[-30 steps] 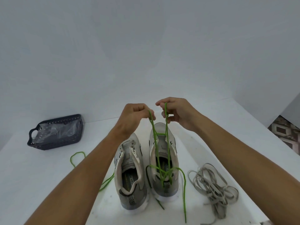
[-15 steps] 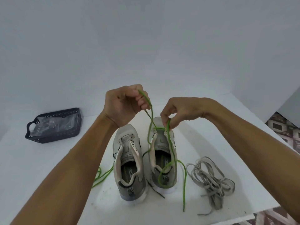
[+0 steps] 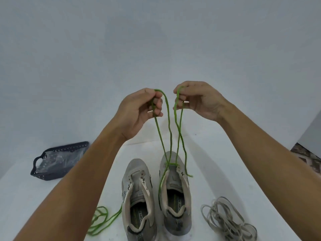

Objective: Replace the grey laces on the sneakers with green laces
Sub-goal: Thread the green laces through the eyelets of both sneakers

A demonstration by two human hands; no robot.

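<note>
Setting: plain pale wall behind a white tabletop (image 3: pixel 52 197).

Right sneaker (image 3: pixel 175 193): grey, heel toward the camera, tongue open. A green lace (image 3: pixel 169 126) crosses its front eyelets; both halves rise from there to the hands, each draped over the fingers with a tail hanging back down. One tail drops along the shoe's inner side, the other ends beside its outer edge.

Left sneaker (image 3: pixel 138 199): grey, just beside the first, parallel, eyelets empty.

Left hand (image 3: pixel 139 112): raised above the shoes, fingers curled and pinched shut on one half of the green lace.

Right hand (image 3: pixel 198 100): raised level with the left, near it but apart, fingers closed on the other half.

Second green lace (image 3: pixel 101 221): loose coil on the tabletop, left of the left sneaker, partly under the forearm.

Grey laces (image 3: pixel 227 220): loose heap on the tabletop, right of the right sneaker.

Dark basket (image 3: pixel 57 160): far left, holding clear plastic.
</note>
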